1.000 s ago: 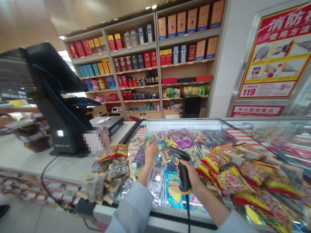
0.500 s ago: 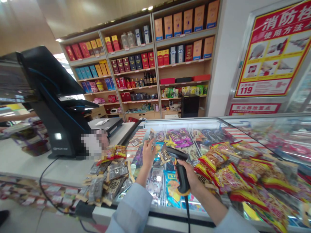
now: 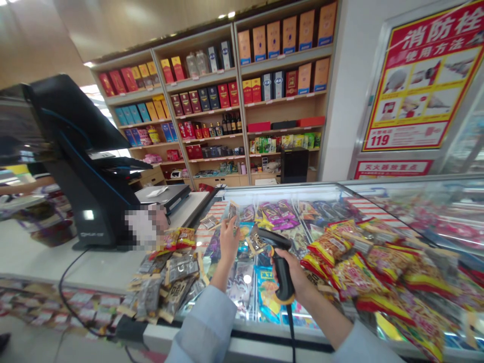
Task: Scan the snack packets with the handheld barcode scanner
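My right hand is wrapped round the grip of a black and yellow barcode scanner, its head pointing left and its cord hanging down. My left hand pinches a small snack packet above the glass freezer top. Just left of the scanner's head lies another small dark snack packet. To the left of my left hand is a pile of grey-brown snack packets. Red and yellow noodle snack bags are heaped beyond my right hand.
A black checkout terminal stands on the white counter at left, with a cable running down its front. Shelves of boxed goods line the back wall. A red fire-hydrant poster hangs at right.
My left hand has shifted slightly left with the small packet in it. My right hand and the scanner stay almost in place. The whole view has moved a little.
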The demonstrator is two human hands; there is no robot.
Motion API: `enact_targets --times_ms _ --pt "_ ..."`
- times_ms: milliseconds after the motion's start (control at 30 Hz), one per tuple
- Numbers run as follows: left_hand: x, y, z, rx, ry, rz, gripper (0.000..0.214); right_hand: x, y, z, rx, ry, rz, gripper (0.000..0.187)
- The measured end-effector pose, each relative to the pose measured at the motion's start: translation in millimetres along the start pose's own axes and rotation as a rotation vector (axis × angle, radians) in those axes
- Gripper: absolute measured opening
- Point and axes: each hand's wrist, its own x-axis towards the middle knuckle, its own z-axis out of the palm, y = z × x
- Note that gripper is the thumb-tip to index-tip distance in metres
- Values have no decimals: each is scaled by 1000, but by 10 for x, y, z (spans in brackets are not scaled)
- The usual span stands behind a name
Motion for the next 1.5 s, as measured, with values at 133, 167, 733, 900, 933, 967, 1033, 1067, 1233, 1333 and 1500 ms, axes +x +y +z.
enact_targets --times_ms 133,167,733,900,933,967,1033,1067,1233,1333,1500 --pt "-8 29 -11 -10 3 12 39 33 33 -12 1 23 -19 30" --pt "-11 35 -14 -13 1 17 40 42 40 -15 7 29 -27 30" --pt "-116 1064 -211 -313 -86 134 51 -713 -940 -475 139 52 -151 25" --pt "-428 1860 44 -537 -251 175 52 -1069 -1163 -995 143 158 -301 19" --pt "-489 1983 105 -544 -281 189 52 -1124 -1187 -1103 147 185 -347 17" --pt "-544 2089 162 -531 -312 215 51 -1169 -1206 -1212 152 212 -380 17" --pt "-641 2247 258 -437 -356 298 47 -1225 -1221 -1434 164 263 -400 18" --pt "-684 2299 296 -365 -360 344 45 -1237 -1217 -1544 175 285 -398 18" --pt "-879 2335 422 -129 -276 389 41 -1190 -1085 -2017 242 348 -432 20" --pt "-963 2290 479 -151 -292 355 44 -1147 -978 -2182 264 344 -473 23" --pt "-998 2272 536 -165 -307 328 43 -1114 -881 -2277 277 337 -522 21"
